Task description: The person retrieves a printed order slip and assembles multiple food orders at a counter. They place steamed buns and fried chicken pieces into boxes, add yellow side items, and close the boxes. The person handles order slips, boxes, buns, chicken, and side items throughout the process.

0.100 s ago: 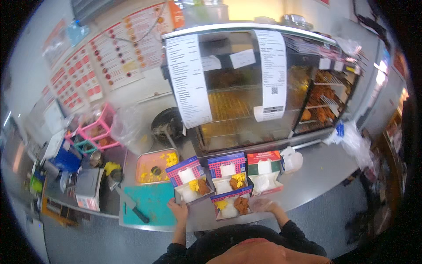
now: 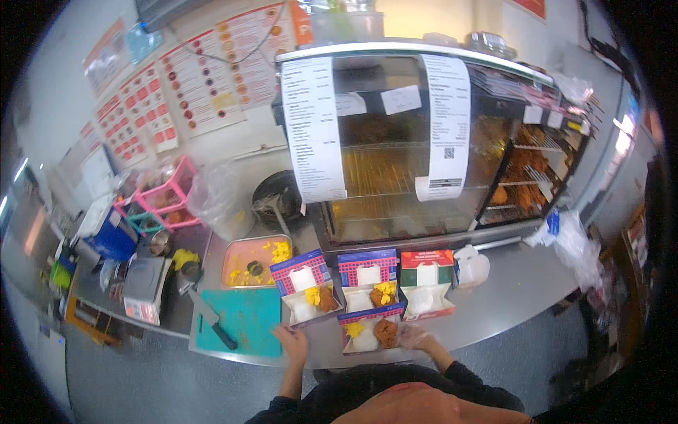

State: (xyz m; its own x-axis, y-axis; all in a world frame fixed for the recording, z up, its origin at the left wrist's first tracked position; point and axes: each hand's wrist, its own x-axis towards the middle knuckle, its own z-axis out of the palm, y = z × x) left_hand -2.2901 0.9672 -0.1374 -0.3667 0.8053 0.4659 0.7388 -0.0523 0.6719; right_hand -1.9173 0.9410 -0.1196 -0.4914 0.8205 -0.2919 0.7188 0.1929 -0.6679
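On the worktop [image 2: 508,300], front edge | nearest meal box [image 2: 371,312], probably set close for easy reach | right hand [image 2: 418,339] beside it, grip unclear | left hand [image 2: 291,340], fingers apart, by cutting board [image 2: 247,318], right edge

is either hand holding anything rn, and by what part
The left hand appears empty. The right hand, blurred, is at the right side of the front box, beside the fried chicken; whether it grips either cannot be told.

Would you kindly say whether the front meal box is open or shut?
The meal box is open: fried chicken and yellow food lie exposed.
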